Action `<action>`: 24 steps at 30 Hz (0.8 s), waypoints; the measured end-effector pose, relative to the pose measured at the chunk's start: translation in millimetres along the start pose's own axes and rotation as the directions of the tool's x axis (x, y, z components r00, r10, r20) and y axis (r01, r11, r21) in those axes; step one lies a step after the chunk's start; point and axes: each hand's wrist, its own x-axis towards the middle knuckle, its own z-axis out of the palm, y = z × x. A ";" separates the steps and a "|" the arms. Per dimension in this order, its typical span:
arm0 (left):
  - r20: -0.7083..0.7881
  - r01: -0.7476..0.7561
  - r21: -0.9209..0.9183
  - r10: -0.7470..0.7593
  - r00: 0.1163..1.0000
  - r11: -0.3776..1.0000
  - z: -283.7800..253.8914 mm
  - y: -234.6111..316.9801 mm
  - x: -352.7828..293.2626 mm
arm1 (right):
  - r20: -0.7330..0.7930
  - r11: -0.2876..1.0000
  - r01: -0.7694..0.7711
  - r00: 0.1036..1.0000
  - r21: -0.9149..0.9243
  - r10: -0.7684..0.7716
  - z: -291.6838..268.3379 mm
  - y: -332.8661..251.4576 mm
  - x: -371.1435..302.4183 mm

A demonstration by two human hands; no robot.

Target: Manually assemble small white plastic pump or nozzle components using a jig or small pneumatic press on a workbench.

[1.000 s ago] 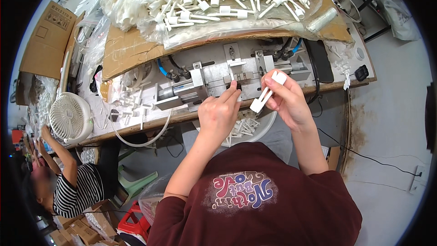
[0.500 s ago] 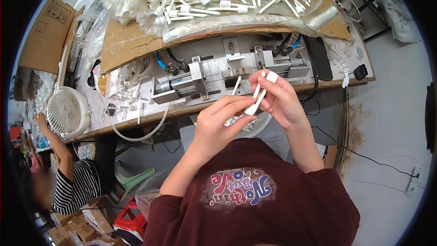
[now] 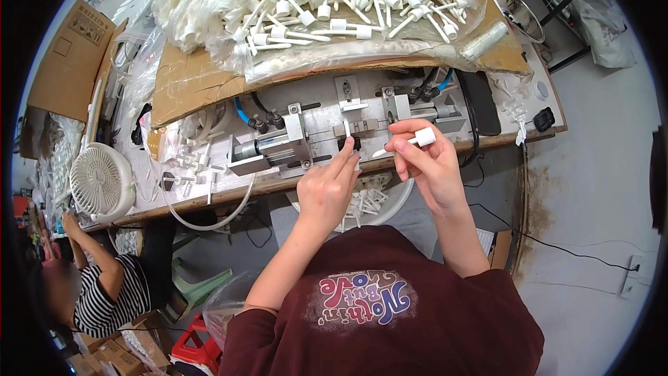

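My right hand [image 3: 435, 170] pinches a white plastic applicator [image 3: 425, 137], a thin rod with a round cap. The cap points right and the tapered tip points left, toward my left hand. My left hand [image 3: 325, 191] reaches to the metal clamping fixture [image 3: 362, 127] at the table's front edge. Its fingers are closed on a second white rod [image 3: 347, 127], whose upper end stands out past the fingertips against the fixture. The lower part of that rod is mostly hidden by my fingers.
A big heap of white capped rods [image 3: 334, 0] lies in plastic on cardboard [image 3: 181, 83] above the fixture. Below my hands is a tub [image 3: 400, 202] of white pieces. A white fan [image 3: 103, 181] stands left, near a co-worker in a striped shirt [image 3: 115, 292]. A black phone-like slab [image 3: 480, 103] lies right.
My hands, which were together over the white pieces, have moved apart. The left has gone up to the fixture with a rod. The applicator in my right hand has turned from upright to nearly level.
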 end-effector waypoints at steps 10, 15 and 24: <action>0.045 -0.003 0.055 0.000 0.999 0.999 -3.2 2.2 13.9 | 0.140 0.974 0.114 0.980 0.197 -0.143 2.4 5.3 1.0; 0.068 0.035 0.001 -0.035 0.997 0.999 -5.5 2.5 13.7 | 0.170 0.971 0.175 0.965 0.161 -0.202 -0.1 2.1 0.2; 0.064 0.002 -0.044 0.000 0.998 0.999 -1.7 -2.2 14.1 | 0.194 0.968 0.246 0.949 0.044 -0.250 1.3 6.7 1.6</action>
